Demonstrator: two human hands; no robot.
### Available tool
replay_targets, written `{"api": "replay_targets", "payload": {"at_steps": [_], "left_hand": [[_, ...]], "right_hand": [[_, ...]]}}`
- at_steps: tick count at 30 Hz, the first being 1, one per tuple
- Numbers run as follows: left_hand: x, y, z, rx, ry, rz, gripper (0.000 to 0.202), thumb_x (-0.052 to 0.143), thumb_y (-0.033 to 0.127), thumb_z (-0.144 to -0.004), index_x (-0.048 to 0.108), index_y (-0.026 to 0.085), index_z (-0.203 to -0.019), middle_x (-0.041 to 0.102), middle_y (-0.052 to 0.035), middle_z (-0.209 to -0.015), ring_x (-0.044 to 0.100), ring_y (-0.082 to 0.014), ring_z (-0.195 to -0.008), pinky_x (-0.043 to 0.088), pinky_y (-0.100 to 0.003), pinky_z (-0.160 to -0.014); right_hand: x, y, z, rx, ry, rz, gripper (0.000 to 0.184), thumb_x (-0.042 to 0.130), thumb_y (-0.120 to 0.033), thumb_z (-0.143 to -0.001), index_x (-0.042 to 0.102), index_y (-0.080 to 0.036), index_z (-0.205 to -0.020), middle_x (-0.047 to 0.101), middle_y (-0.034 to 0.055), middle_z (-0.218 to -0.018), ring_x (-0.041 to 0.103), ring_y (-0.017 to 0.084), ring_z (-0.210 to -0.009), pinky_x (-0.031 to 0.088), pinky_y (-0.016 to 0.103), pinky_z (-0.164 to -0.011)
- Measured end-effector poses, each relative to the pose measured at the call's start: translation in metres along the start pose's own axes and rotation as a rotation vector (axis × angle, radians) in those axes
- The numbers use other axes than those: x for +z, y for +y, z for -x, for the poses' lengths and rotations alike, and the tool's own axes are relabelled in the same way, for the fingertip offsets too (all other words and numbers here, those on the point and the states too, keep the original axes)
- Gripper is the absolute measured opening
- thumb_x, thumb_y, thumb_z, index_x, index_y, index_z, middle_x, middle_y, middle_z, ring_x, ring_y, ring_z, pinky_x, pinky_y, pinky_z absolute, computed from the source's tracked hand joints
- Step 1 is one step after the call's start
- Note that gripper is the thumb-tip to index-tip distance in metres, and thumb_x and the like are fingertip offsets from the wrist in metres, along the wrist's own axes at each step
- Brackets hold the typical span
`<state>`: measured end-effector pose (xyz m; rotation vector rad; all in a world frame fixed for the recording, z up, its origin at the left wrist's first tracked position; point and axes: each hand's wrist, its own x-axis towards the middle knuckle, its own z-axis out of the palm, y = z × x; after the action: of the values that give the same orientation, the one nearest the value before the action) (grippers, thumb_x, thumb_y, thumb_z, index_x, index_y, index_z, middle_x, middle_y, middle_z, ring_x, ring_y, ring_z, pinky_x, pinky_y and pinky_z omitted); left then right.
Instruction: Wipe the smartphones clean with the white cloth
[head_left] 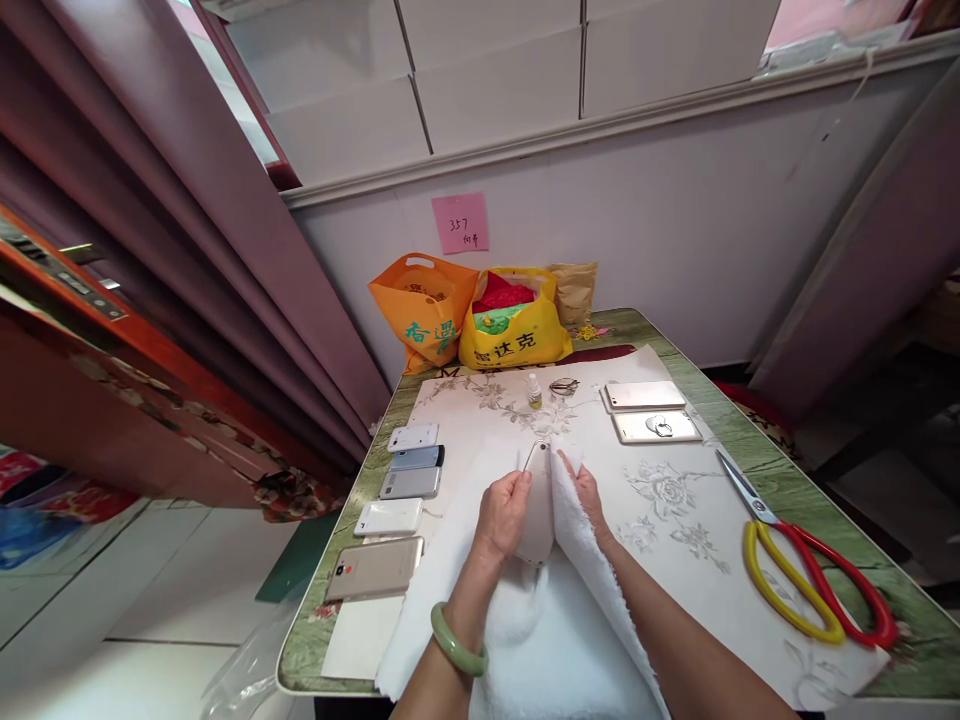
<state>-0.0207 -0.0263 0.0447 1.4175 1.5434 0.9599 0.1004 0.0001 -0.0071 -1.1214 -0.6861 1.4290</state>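
My left hand [501, 512], with a green bangle at its wrist, grips a pale smartphone [537, 505] by its left edge. The phone stands raised over the table, its back with the camera facing me. On its other side, my right hand [589, 492] is closed on a fluffy white cloth [568, 500], pressing a fold of it against the phone's right edge; some of those fingers are hidden by the fabric. The rest of the cloth spreads below both forearms to the table's front edge.
Several phones [390, 517] lie in a column at the left. Two phones [656, 428] lie at the right, near large red-and-yellow scissors [795, 570]. A small bottle [534, 390] and wire-framed glasses [564, 386] sit behind my hands. Orange [429, 310] and yellow bags [517, 345] stand against the wall.
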Motion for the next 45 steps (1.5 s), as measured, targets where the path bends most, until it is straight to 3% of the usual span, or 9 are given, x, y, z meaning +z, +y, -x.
{"api": "replay_targets", "payload": {"at_steps": [7, 10, 14, 19, 24, 29, 33, 38, 45], "left_hand": [[-0.003, 0.001, -0.011, -0.084, 0.453, 0.450, 0.044, 0.049, 0.058, -0.086, 0.062, 0.016, -0.087, 0.062, -0.0026, -0.076, 0.055, -0.0160, -0.070, 0.045, -0.027, -0.065], [-0.005, 0.007, -0.011, -0.053, 0.498, 0.643, 0.043, 0.055, 0.056, -0.084, 0.064, 0.015, -0.094, 0.067, -0.0054, -0.087, 0.060, -0.0168, -0.079, 0.049, -0.028, -0.073], [-0.004, 0.009, -0.003, 0.005, 0.369, 0.808, 0.035, 0.067, 0.049, -0.078, 0.065, 0.016, -0.089, 0.066, -0.0026, -0.081, 0.060, -0.0141, -0.074, 0.051, -0.026, -0.070], [-0.018, 0.002, 0.007, -0.117, 0.119, 0.781, 0.064, 0.052, 0.073, -0.078, 0.067, 0.011, -0.085, 0.064, -0.0071, -0.068, 0.058, -0.0164, -0.059, 0.046, -0.026, -0.048], [-0.044, 0.003, 0.008, -0.200, -0.217, 0.514, 0.061, 0.056, 0.074, -0.075, 0.055, 0.015, -0.059, 0.049, 0.0001, -0.052, 0.047, -0.0110, -0.048, 0.036, -0.022, -0.044], [-0.053, 0.005, 0.006, -0.215, -0.351, 0.242, 0.050, 0.066, 0.064, -0.072, 0.062, 0.014, -0.067, 0.053, 0.0001, -0.057, 0.044, -0.0108, -0.050, 0.029, -0.022, -0.046], [-0.044, -0.003, 0.007, -0.129, -0.234, 0.094, 0.042, 0.073, 0.056, -0.067, 0.063, 0.015, -0.068, 0.054, 0.0015, -0.060, 0.044, -0.0111, -0.053, 0.029, -0.023, -0.049], [-0.027, -0.012, 0.006, -0.154, -0.134, 0.271, 0.045, 0.070, 0.059, -0.070, 0.062, 0.014, -0.074, 0.055, 0.0014, -0.062, 0.047, -0.0118, -0.055, 0.034, -0.023, -0.051], [0.007, -0.007, 0.003, -0.116, 0.305, 0.539, 0.043, 0.064, 0.059, -0.077, 0.049, 0.019, -0.071, 0.049, 0.0042, -0.066, 0.045, -0.0108, -0.062, 0.040, -0.023, -0.060]], "right_hand": [[0.015, 0.010, 0.026, -0.274, -0.461, 0.311, 0.038, 0.064, -0.053, -0.082, 0.068, -0.016, -0.090, 0.067, 0.0021, -0.082, 0.058, 0.018, -0.076, 0.048, 0.028, -0.072], [0.015, 0.006, 0.031, -0.267, -0.455, 0.278, 0.038, 0.063, -0.052, -0.084, 0.069, -0.015, -0.092, 0.069, 0.0038, -0.084, 0.060, 0.019, -0.078, 0.049, 0.030, -0.075], [0.008, 0.002, 0.017, -0.106, -0.187, 0.069, 0.051, 0.071, -0.059, -0.074, 0.068, -0.014, -0.098, 0.072, 0.0070, -0.087, 0.065, 0.022, -0.077, 0.052, 0.032, -0.072], [-0.011, -0.002, -0.012, 0.009, 0.058, -0.041, 0.064, 0.077, -0.065, -0.059, 0.068, -0.014, -0.096, 0.070, 0.0034, -0.068, 0.064, 0.021, -0.062, 0.053, 0.031, -0.060], [-0.017, -0.003, -0.018, 0.023, 0.057, -0.017, 0.064, 0.078, -0.064, -0.059, 0.068, -0.013, -0.097, 0.070, 0.0048, -0.070, 0.063, 0.019, -0.058, 0.051, 0.029, -0.056], [-0.005, -0.009, 0.000, -0.062, -0.092, 0.083, 0.057, 0.079, -0.061, -0.061, 0.068, -0.014, -0.093, 0.071, 0.0048, -0.077, 0.061, 0.019, -0.064, 0.050, 0.028, -0.059], [0.003, -0.012, 0.012, -0.060, -0.166, 0.069, 0.056, 0.076, -0.063, -0.064, 0.065, -0.016, -0.091, 0.067, 0.0008, -0.069, 0.057, 0.016, -0.057, 0.047, 0.027, -0.054], [0.007, -0.008, 0.015, -0.051, -0.131, 0.026, 0.056, 0.073, -0.064, -0.068, 0.063, -0.017, -0.095, 0.067, 0.0010, -0.071, 0.059, 0.017, -0.060, 0.049, 0.029, -0.059], [0.012, 0.000, 0.025, -0.266, -0.277, 0.242, 0.043, 0.066, -0.051, -0.082, 0.063, -0.017, -0.107, 0.070, 0.0041, -0.090, 0.062, 0.020, -0.080, 0.050, 0.029, -0.074]]}}
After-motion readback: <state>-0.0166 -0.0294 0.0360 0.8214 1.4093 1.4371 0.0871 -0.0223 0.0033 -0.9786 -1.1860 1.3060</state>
